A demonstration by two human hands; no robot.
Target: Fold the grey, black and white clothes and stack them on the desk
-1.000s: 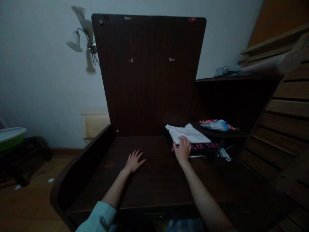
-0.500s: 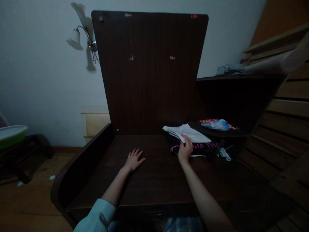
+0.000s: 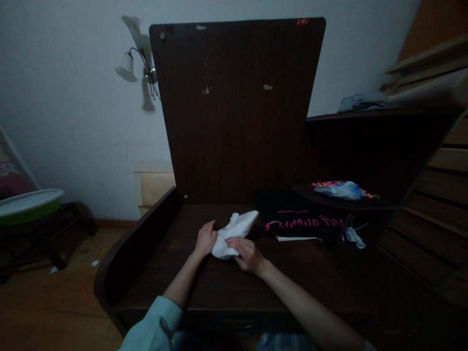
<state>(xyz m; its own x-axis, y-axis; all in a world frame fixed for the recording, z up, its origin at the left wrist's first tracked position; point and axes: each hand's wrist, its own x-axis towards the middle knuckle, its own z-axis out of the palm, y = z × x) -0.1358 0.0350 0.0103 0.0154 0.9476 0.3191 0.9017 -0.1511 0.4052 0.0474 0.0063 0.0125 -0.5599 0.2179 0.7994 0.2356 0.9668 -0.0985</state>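
Note:
Over the dark wooden desktop [image 3: 285, 282], a folded white cloth [image 3: 239, 226] is held between my two hands, its far right corner tilted up. Its exact kind does not show. My right hand [image 3: 250, 254] is closed on the near right edge, fingers lying over the fabric. At the left edge, my left hand [image 3: 205, 239] is closed against the cloth; part of its thumb and fingertips is hidden. To the right lies a black item with pink lettering [image 3: 307, 222], with a white strip [image 3: 298, 239] sticking out at its near edge.
A tall dark panel [image 3: 241, 117] stands behind the desktop, with a raised side board [image 3: 135, 243] at left. On the right, a small shelf carries a plastic bag [image 3: 341, 190]; white scraps [image 3: 354, 238] sit below. A green basin [image 3: 32, 207] rests on a stool at far left.
My right hand has carried the white cloth left from atop the black item to my left hand. My left hand, flat on the desktop before, is now closed at the cloth's edge.

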